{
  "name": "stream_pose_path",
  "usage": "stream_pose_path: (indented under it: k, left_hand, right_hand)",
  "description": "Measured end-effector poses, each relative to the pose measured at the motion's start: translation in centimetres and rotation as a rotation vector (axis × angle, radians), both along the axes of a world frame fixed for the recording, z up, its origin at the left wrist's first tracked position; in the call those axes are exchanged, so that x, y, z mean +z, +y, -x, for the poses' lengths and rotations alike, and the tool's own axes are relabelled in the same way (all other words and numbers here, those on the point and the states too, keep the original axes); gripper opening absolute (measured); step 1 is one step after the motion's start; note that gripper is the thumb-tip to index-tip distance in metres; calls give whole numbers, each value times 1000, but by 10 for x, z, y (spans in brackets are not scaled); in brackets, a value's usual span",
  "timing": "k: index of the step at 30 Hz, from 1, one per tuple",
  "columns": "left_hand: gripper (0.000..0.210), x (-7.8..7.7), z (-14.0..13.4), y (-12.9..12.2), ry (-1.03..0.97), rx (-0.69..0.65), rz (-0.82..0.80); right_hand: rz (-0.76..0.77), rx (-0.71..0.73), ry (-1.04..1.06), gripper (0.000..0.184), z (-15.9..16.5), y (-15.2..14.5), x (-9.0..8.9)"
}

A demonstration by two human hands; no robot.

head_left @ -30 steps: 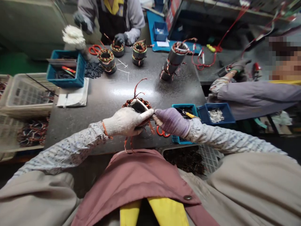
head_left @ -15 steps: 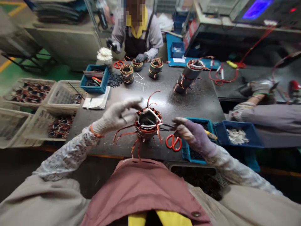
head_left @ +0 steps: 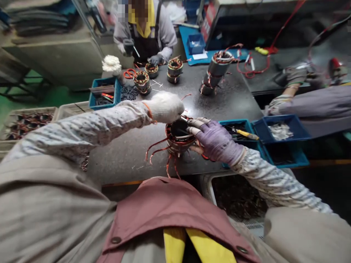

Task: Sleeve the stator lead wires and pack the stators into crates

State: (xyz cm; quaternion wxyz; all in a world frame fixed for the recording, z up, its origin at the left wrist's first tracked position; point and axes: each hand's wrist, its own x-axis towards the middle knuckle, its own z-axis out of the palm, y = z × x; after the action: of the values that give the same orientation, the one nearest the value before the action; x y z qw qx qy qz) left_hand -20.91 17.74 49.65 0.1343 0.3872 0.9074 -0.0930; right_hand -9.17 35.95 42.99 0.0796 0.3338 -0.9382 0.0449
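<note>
A motor stator (head_left: 179, 140) with copper windings stands on the dark table in front of me. White sleeving lies across its top, and several reddish wire leads stick out at its front and left. My right hand (head_left: 216, 140), in a purple and grey glove, grips its right side with the fingers over the rim. My left hand (head_left: 168, 107), in a white knitted glove, is closed at its far rim; its fingertips and whatever they hold are hidden. Red-handled scissors (head_left: 206, 157) lie mostly hidden beneath my right hand.
Several stators stand farther back, including a stack (head_left: 215, 75). A blue bin (head_left: 105, 106) is at left; blue trays (head_left: 294, 137) are at right. A co-worker's gloved hand (head_left: 155, 59) is across the table, another's arm (head_left: 309, 106) at right. A crate (head_left: 210, 191) is below the edge.
My left hand has moved right to the stator's far side and closed. My right hand has come left onto the stator, covering most of the scissors. The whole view has shifted.
</note>
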Motion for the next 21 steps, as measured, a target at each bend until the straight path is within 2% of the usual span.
stream_pose_path:
  k: [3, 6, 9, 11, 13, 17, 21]
  left_hand:
    - [39, -5, 3, -14, -4, -67, -115]
    - [48, -16, -9, -12, 14, -107, -71]
    - [37, -18, -15, 0, 50, -140, 16]
    - [33, -16, -10, 4, 28, -174, 73]
    - [30, -15, -1, 1, -1, -195, 36]
    - [34, -14, 8, -14, -37, -115, -117]
    - [39, -12, -3, -4, -24, -6, -31]
  right_hand:
    - [47, -55, 43, 47, -1, -1, -11]
    - [118, -58, 106, 49, -1, 1, -21]
    - [173, -37, 137, 50, 0, 2, -27]
    - [195, -30, 141, 50, 0, 2, -28]
    - [214, -33, 132, 47, 0, 1, -30]
    - [278, -13, 98, 44, 0, 0, -32]
    - [323, -8, 72, 44, 1, -1, -30]
